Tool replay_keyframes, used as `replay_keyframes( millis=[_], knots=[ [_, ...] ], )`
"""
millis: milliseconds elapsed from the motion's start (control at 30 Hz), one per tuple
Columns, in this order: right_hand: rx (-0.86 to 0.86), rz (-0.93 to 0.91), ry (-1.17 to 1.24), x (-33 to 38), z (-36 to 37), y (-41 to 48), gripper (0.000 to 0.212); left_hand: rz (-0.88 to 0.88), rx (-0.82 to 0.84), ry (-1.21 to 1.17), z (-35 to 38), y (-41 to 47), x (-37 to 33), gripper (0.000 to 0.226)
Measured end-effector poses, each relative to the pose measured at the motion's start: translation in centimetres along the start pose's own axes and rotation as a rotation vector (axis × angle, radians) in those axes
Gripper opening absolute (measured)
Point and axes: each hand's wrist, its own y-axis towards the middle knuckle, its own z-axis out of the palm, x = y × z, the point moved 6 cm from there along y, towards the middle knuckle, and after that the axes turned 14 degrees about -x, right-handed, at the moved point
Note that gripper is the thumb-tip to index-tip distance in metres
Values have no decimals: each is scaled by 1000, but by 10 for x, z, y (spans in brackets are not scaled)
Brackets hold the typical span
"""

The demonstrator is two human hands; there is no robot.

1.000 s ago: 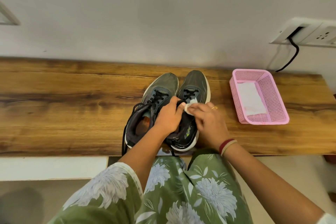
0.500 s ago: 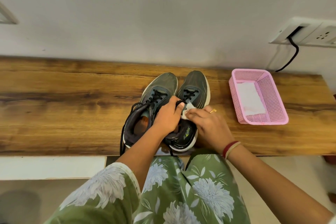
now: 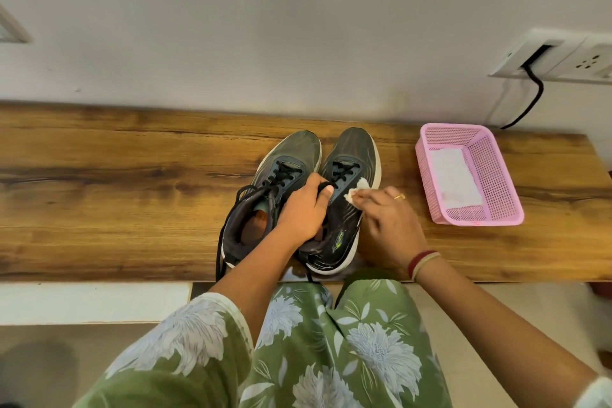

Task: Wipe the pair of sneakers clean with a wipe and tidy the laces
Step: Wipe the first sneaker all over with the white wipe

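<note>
Progress looks like somewhere in the middle to me, nowhere near finished. Both sneakers sit side by side on the wooden desk (image 3: 116, 192), toes to the wall, and the work is on the right sneaker (image 3: 351, 156). The left hand (image 3: 304, 209) grips that shoe around its tongue and collar, fingers curled and thumb up by the lacing, to hold it steady. The right hand (image 3: 387, 219) pinches a small scrunched white wipe (image 3: 357, 189) in its fingertips and presses it on the outer side of the shoe, just below the eyelets. The black heel part has a bit of a shine, maybe damp from wiping, but I can't say for sure. The left sneaker (image 3: 291, 156) sits snug beside it with no hand working on it, and I honestly can't tell if it's had its turn. The laces (image 3: 281, 175) are clearly not tidied yet: they look loose on both shoes, with ends drooping over the front edge of the desk. So my guess for what's left is the rest of this shoe, probably the other one, then all the lace stuff. Count time: two sneakers, two hands, one wipe in use, and one pink basket (image 3: 510, 175) off to the right, well apart from the shoes. One white sheet (image 3: 453, 182) lies in it (could be a stack, can't tell), plus there's one wall socket panel (image 3: 563, 56) with one black cable (image 3: 533, 96) running down from it.
</note>
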Motion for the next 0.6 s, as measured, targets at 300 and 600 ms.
replay_keyframes(
  millis=[300,600],
  knots=[
    [-41,45,-35,-6,-1,0,42,11,-2,11,1,0,0,25],
    [32,151,-50,-20,3,3,38,23,-6,5,2,0,1,23]
  ],
)
